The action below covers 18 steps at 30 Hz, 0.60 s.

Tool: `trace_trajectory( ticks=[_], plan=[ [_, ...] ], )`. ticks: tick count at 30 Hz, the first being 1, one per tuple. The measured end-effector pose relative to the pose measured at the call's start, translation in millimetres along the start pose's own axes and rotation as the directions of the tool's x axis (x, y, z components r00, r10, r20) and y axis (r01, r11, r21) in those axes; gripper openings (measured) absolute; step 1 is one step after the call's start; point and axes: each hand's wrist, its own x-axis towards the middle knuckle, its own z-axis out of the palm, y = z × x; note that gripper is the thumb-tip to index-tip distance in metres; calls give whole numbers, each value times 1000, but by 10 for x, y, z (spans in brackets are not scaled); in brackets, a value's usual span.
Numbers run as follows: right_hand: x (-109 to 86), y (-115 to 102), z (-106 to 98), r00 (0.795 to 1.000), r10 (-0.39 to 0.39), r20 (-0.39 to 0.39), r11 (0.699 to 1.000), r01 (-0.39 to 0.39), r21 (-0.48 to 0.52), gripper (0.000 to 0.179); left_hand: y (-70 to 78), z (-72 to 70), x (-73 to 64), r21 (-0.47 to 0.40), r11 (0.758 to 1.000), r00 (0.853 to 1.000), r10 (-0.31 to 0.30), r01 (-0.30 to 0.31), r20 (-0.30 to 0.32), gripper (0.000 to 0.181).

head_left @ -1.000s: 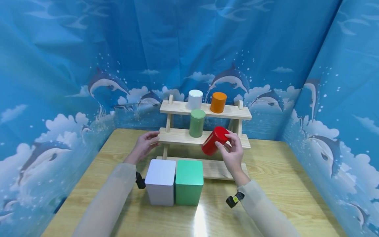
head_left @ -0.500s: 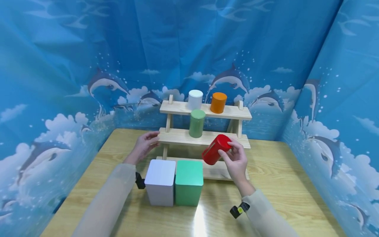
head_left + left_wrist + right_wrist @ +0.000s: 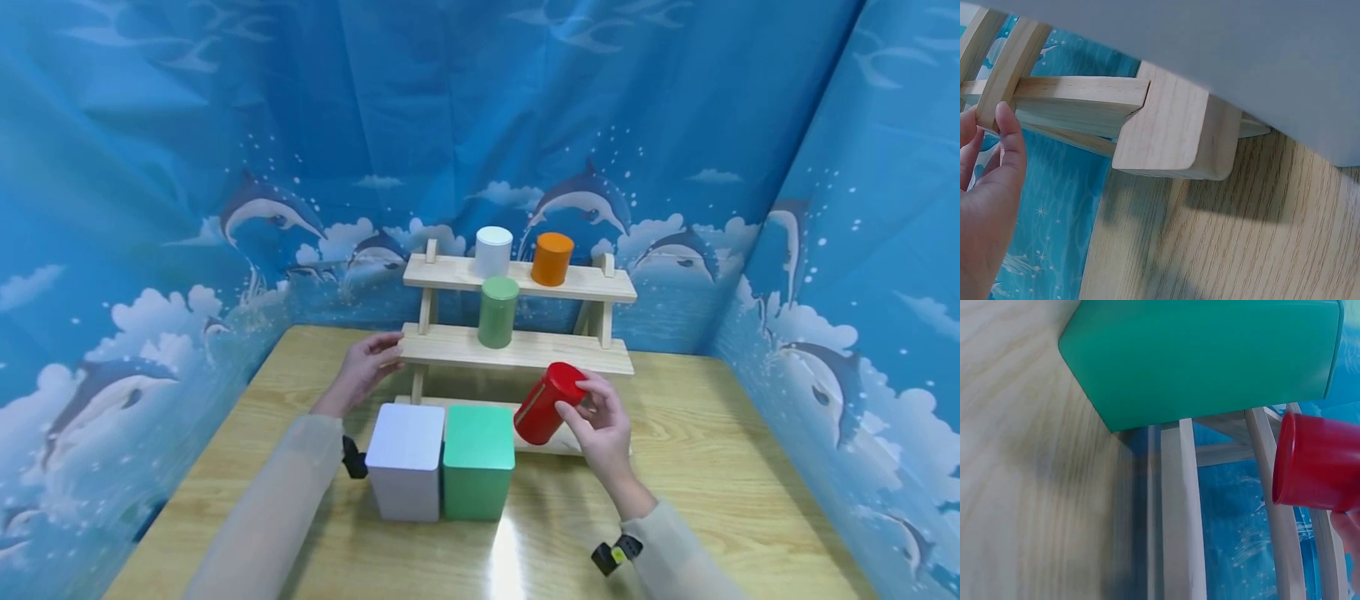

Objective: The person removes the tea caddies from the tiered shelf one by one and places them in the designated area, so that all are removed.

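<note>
My right hand (image 3: 603, 421) holds a red cylindrical tin (image 3: 551, 403) by its upper end, tilted, in front of the wooden three-tier shelf (image 3: 450, 342). In the right wrist view the red tin (image 3: 1319, 464) hangs at the right, with only a little of the hand showing. My left hand (image 3: 363, 372) pinches the left end of the shelf's middle board; in the left wrist view the thumb and fingers of this hand (image 3: 991, 181) grip the board's end. A green tin (image 3: 498, 313) stands on the middle tier. White (image 3: 492, 252) and orange (image 3: 552, 260) tins stand on the top tier.
A white box (image 3: 407, 462) and a green box (image 3: 478, 463) stand side by side on the wooden table (image 3: 675, 450), before the shelf's lower left part. A blue curtain (image 3: 480, 100) with dolphins surrounds the table's back and sides.
My right hand has brought the red tin down and slightly right, from in front of the middle tier to in front of the bottom tier. The left hand stays put.
</note>
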Motion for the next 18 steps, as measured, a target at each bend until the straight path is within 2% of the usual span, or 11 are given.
trace_trajectory(
  ticks=[11,16,18],
  plan=[
    [-189,5,-94,997,72,30,997,-72,-29,35,-2,-12,-9,-4,1000,1000,12,-12,17,43],
    [-295,-34,-125,990,129,65,991,-127,-32,35,-2,-8,-4,-10,1000,1000,20,-20,24,44],
    [-331,-78,-127,985,153,86,987,-148,-61,35,0,-6,1,-13,1000,1000,20,-20,24,44]
  ],
)
